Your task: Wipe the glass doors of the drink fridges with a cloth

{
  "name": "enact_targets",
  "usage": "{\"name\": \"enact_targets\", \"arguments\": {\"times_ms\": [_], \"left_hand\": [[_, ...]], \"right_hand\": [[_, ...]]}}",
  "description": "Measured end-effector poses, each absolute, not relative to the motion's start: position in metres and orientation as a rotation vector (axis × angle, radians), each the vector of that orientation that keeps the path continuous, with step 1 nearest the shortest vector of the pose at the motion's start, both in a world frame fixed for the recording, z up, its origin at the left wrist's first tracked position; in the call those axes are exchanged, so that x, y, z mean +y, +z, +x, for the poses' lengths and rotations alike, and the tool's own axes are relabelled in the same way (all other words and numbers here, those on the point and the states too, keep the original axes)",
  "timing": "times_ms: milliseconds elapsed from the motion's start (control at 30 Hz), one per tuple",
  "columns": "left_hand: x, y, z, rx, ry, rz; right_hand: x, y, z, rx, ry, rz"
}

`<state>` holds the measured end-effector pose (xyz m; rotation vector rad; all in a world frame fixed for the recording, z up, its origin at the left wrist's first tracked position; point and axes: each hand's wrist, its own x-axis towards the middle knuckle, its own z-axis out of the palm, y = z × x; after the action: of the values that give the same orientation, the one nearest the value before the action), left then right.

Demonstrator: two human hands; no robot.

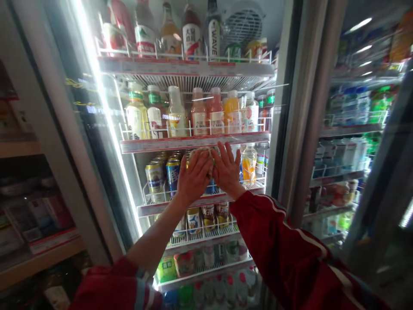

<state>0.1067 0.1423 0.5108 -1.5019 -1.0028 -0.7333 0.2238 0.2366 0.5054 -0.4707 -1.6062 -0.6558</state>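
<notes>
In the head view, a closed glass door (127, 110) stands in front of a lit drinks cooler. A pale crumpled cloth (206, 150) is pressed to the glass under my left hand (195, 175), whose fingers lie over it and hold it there. My right hand (226, 168) is right beside it, palm toward the glass, fingers spread. Its thumb side meets the cloth's edge; whether it also bears on the cloth is partly hidden. Behind the hands, cans (155, 177) and an orange drink bottle (249, 163) show through the glass.
Wire shelves (193, 143) hold rows of bottles and cans inside the cooler. A metal door frame (318, 107) runs up the right side, with another stocked cooler (348, 150) beyond. On the left are wooden shelves (41, 258) with packaged goods.
</notes>
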Motion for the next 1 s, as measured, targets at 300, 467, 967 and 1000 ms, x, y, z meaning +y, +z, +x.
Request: {"name": "enact_targets", "arguments": {"times_ms": [300,467,967,1000], "left_hand": [[0.103,0.517,0.032,-1.151,-0.976,-1.185],[0.098,0.516,0.034,-1.195,-1.016,-1.137],[0.083,0.528,0.019,-1.345,-1.053,-1.076],[0.084,0.529,0.021,-1.347,-1.069,-1.075]], "right_hand": [[0.235,0.504,0.228,-1.671,-0.663,-0.492],[0.227,0.512,0.227,-1.716,-0.610,-0.492],[0.249,0.525,0.256,-1.792,-0.671,-0.447],[0.247,0.527,0.253,-1.787,-0.674,-0.451]]}}
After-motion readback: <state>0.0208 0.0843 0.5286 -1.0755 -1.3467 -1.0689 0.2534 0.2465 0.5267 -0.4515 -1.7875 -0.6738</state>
